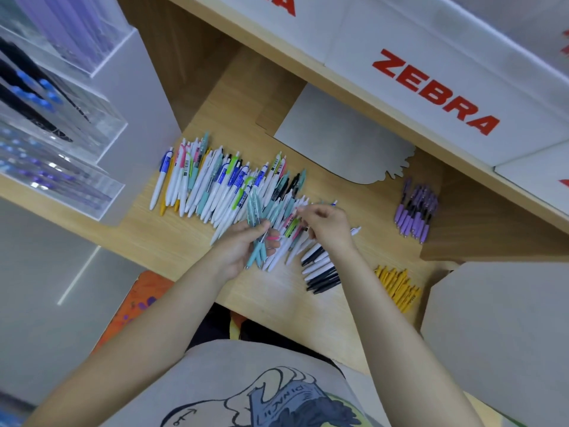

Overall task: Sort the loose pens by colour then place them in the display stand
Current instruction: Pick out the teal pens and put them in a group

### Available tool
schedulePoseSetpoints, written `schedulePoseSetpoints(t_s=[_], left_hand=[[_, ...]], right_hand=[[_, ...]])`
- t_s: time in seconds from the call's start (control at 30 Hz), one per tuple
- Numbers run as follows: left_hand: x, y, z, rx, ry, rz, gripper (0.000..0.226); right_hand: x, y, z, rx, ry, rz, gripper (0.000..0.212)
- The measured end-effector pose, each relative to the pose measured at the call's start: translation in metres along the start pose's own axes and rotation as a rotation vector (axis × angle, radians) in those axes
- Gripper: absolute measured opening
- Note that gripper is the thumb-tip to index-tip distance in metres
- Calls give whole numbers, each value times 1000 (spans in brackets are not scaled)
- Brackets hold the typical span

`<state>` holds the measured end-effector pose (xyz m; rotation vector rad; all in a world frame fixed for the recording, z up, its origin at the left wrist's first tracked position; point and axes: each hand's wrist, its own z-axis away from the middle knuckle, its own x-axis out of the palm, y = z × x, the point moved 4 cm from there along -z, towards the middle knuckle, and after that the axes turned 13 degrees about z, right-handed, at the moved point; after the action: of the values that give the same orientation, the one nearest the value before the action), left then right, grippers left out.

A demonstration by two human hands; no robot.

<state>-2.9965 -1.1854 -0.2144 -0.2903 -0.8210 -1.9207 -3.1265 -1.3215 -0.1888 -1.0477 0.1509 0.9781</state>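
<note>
Several teal pens: a bunch (257, 229) is clamped in the left hand (243, 251), fingers curled round the barrels, tips pointing toward the near edge of the desk.
Right hand: the right hand (326, 228) reaches into the pile with fingers bent; it seems to pinch one pen, though blur hides which, so I cannot tell for sure.
Mixed pile: unsorted pens (215, 183) lie spread across the middle of the desk (184, 257), from near the left edge to under both hands; white, teal, green, pink and blue clips mingle.
Black pile: dark and white-barrelled pens (321, 269) lie just beside the right wrist, toward the near edge.
Yellow pile: yellow pens (398, 286) lie near the right near corner.
Purple pile: purple pens (415, 211) lie toward the right far side, well apart from the mix.
Stand: the acrylic stand (61, 118) at the left holds purple, black and blue pens in its tiers.
Progress: by my judgement sorting is partly done, with three colours set apart and teal being gathered; most of the mix is left, and none of the desk piles has yet reached the stand.
</note>
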Motion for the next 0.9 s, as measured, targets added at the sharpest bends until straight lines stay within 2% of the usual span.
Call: schedulePoseSetpoints(t_s=[0.1,0.23,0.33,0.5,0.57,0.7,0.8,0.9], left_hand=[[-8,3,0,-7,5,-6,16],[-18,5,1,-23,-21,-29,25],[-24,4,-1,-33,-13,0,32],[-28,2,-6,-17,24,-35,32],[-26,2,-7,-11,20,-58,31],[-23,5,-7,-12,-7,-62,29],[-20,7,-6,6,-19,-53,33],[-9,4,-3,15,-64,-57,41]], right_hand=[[9,4,-30,60,69,65,18],[28,4,-56,90,47,149,39],[33,5,-66,101,80,205,39],[35,7,-69,196,96,66,32],[34,5,-63,239,94,-5,21],[18,-9,-38,232,114,-194,14],[5,-14,-13,163,53,-267,16],[5,-9,14,64,-107,-230,17]])
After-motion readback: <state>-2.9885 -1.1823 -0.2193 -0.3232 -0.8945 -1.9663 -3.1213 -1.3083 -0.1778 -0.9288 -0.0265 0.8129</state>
